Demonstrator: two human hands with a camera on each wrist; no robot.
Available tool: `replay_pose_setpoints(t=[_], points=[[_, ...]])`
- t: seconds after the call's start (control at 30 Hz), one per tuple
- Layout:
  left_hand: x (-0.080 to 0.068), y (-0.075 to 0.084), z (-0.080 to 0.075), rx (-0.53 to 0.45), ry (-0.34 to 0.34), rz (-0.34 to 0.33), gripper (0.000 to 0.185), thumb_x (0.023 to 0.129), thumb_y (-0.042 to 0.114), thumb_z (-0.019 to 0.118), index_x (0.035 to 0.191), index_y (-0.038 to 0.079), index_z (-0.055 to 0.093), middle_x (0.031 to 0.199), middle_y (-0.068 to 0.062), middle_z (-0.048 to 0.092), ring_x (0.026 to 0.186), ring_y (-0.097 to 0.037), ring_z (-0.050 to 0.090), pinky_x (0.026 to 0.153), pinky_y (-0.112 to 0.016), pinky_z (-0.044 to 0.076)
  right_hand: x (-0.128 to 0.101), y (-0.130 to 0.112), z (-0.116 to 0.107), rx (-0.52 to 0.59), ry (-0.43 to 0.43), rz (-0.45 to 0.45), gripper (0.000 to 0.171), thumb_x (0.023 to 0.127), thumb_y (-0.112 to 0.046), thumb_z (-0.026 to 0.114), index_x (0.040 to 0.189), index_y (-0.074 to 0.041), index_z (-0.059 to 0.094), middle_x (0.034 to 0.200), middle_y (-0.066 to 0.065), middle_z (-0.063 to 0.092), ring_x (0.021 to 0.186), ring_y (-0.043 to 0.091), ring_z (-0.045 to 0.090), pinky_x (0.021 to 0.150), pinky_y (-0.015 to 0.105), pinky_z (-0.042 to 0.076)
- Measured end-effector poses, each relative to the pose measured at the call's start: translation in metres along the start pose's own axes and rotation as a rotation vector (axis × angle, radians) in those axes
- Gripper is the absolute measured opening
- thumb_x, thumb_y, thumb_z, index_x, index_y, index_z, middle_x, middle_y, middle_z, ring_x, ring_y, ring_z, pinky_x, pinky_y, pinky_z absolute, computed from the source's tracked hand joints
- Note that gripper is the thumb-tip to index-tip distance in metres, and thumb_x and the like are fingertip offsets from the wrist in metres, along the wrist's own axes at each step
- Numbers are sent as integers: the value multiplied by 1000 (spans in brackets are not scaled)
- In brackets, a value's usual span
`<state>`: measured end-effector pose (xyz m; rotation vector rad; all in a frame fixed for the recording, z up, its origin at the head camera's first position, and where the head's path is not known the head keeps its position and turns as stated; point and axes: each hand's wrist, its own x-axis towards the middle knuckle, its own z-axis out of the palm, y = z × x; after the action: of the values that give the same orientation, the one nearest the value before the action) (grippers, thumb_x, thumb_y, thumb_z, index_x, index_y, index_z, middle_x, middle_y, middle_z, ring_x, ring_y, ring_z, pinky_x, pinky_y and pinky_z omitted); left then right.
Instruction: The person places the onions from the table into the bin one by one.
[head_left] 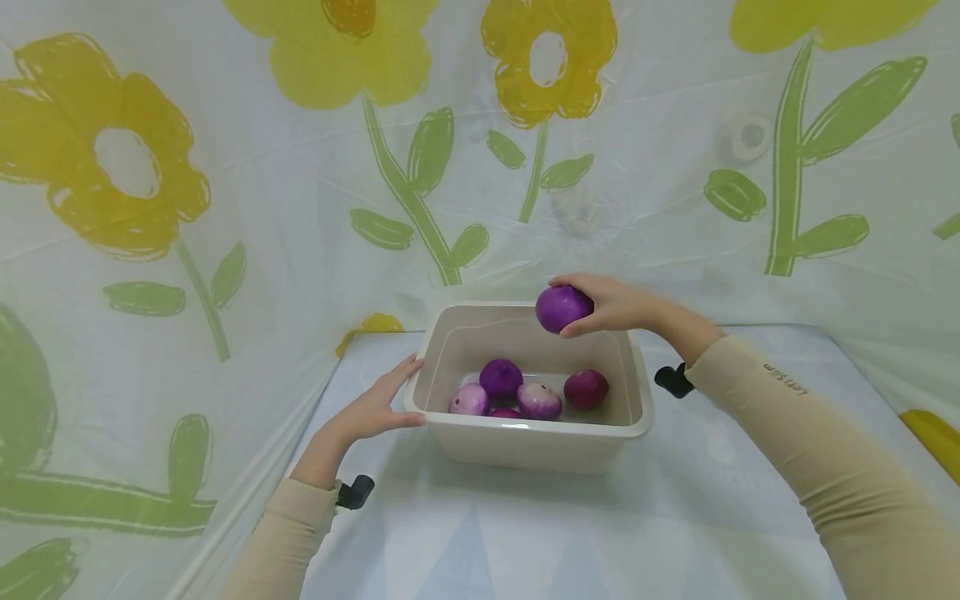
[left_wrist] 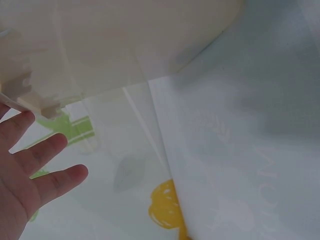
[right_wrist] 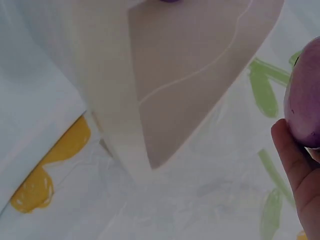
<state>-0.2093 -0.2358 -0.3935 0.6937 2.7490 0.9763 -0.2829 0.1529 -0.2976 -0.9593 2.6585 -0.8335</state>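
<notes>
- Fingers (head_left: 581,285) of the right hand (head_left: 611,304) are curled around a purple ball (head_left: 562,307), gripping it above the far rim of the beige tub (head_left: 525,442).
- Fingers of the left hand (head_left: 375,406) are straight and loosely spread, resting against the tub's left wall and rim; they hold nothing.
- Inside the tub, on its floor: a dark purple ball (head_left: 501,377), a pale pink-purple ball (head_left: 469,400), a pale mottled ball (head_left: 538,401) and a magenta ball (head_left: 586,388), all close together near the front wall.
- The tub stands on a pale blue table cover (head_left: 525,533); a flower-print sheet (head_left: 300,167) hangs behind the tub.
</notes>
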Motion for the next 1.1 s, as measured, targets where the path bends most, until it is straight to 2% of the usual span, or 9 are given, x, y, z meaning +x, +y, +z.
replay_pose_setpoints(t=[0.13, 0.33, 0.57, 0.77, 0.97, 1.1], points=[[0, 1, 0, 0, -1, -9, 94, 74, 43, 72, 145, 9, 22, 152, -14, 14, 137, -38, 16, 102, -64, 21, 3, -3, 7, -11, -26, -28, 78, 78, -36, 71, 139, -8, 32, 138, 16, 39, 118, 32, 46, 93, 48, 44], [0, 0, 1, 0, -2, -26, 94, 74, 44, 71, 146, 11, 21, 153, -13, 13, 138, -38, 15, 103, -64, 20, 2, -4, 10, 33, -53, -4, 77, 80, -36, 68, 141, -10, 29, 145, 13, 32, 128, 38, 33, 101, 57, 31], [0, -2, 2, -4, -5, -26, 94, 74, 44, 71, 146, 12, 20, 153, -11, 12, 138, -37, 15, 103, -64, 20, -5, 7, 1, 60, -17, 31, 74, 81, -34, 67, 141, -10, 30, 146, 14, 29, 130, 40, 29, 100, 60, 29], [0, -2, 2, -3, -4, -22, 94, 74, 43, 71, 146, 11, 20, 153, -12, 13, 138, -37, 15, 103, -64, 20, -25, 32, -15, 36, 50, 118, 74, 83, -38, 64, 142, -10, 29, 145, 16, 31, 128, 39, 32, 100, 62, 28], [-1, 0, 2, -4, -6, -39, 94, 74, 45, 71, 146, 12, 20, 153, -12, 13, 138, -37, 15, 102, -64, 20, -55, 68, -30, 16, 100, 182, 73, 86, -35, 61, 141, -2, 26, 144, 24, 29, 125, 44, 33, 102, 60, 27], [-1, 0, 2, -11, -6, -34, 94, 74, 43, 71, 146, 11, 21, 153, -12, 13, 138, -37, 15, 102, -64, 20, -76, 91, -35, 10, 126, 239, 73, 86, -35, 60, 141, -1, 25, 143, 26, 28, 125, 45, 33, 100, 61, 27]])
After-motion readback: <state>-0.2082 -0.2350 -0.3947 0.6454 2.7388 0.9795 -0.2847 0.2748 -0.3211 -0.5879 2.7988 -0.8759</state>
